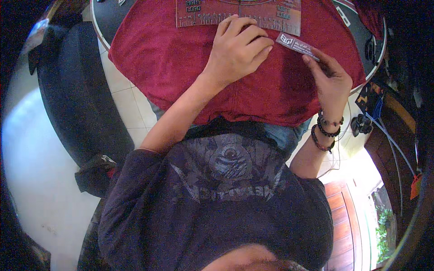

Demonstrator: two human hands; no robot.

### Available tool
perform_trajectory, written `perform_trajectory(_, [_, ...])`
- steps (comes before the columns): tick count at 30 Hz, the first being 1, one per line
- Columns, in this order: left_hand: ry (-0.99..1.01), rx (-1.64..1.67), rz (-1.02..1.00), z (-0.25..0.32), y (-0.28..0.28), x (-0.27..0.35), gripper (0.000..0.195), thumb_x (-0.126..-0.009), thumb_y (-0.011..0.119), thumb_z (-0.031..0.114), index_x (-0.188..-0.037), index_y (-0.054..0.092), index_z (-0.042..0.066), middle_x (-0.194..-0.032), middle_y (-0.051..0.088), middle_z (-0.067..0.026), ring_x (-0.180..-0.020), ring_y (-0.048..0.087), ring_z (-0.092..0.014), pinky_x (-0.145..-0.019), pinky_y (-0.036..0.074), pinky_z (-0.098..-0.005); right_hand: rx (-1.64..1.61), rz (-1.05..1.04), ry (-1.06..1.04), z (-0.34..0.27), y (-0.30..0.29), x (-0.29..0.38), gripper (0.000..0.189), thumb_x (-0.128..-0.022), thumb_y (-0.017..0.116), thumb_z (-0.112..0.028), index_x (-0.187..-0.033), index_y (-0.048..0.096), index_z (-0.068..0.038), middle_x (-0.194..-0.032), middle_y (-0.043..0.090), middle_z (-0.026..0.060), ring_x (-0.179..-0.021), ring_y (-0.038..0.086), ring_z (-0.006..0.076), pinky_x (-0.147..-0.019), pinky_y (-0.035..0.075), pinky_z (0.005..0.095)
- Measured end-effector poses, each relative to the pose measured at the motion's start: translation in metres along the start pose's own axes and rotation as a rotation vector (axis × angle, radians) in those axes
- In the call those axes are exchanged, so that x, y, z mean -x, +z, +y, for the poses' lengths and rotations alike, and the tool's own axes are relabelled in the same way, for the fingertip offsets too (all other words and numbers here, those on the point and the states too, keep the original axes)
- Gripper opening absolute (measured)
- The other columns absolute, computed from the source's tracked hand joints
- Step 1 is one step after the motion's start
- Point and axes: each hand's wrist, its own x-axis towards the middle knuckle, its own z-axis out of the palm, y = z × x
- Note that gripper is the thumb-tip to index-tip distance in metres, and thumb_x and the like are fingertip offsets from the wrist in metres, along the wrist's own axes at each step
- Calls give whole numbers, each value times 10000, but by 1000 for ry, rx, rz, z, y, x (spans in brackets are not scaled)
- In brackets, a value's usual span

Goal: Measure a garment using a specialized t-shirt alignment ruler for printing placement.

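Note:
A dark red garment [162, 67], likely a shirt, is spread before me. Across its upper part lies a transparent logo placement ruler [203, 21] with printed scales; its top is cut off by the picture's rim. My left hand [239, 47] rests palm down over the ruler's lower edge, fingers loosely bent and slightly apart. Nothing shows in it, though its palm is hidden. Between thumb and fingers, my right hand [330, 71] pinches one end of a small transfer film strip [293, 45] bearing a white logo and writing. The strip's free end points towards my left fingertips.
Beneath the garment is a dark board or table [103, 20] with a pale rim. A long black padded item [81, 88] stands on the left. Cables [393, 142] hang at the right, near a small black object [361, 124] and a wooden door [340, 220].

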Motion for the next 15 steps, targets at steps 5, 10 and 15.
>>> perform_trajectory(5, [-4, -3, -4, 1, -1, 0, 118, -816, 808, 243, -915, 766, 194, -1015, 712, 39, -1093, 639, -243, -984, 472, -459, 11, 12, -14, 0, 3, -2, 256, -878, 850, -138, -1111, 809, -38, -1004, 806, 76, -897, 707, 89, -820, 552, 253])
perform_trajectory(10, [-3, -8, 3, 0, 0, 0, 111, -823, 796, 247, -914, 761, 194, -1008, 710, 46, -1086, 638, -235, -977, 474, -446, 44, 54, 26, 0, 3, -1, 264, -884, 852, -163, -1116, 811, -44, -994, 810, 67, -896, 709, 86, -837, 549, 248])
perform_trajectory(15, [2, -9, 13, -1, 1, 1, 106, -825, 795, 248, -913, 757, 204, -1007, 707, 49, -1081, 637, -230, -975, 474, -441, -48, 60, -1, 5, 5, 0, 262, -888, 849, -155, -1117, 810, -35, -1009, 807, 62, -907, 704, 84, -847, 544, 241])
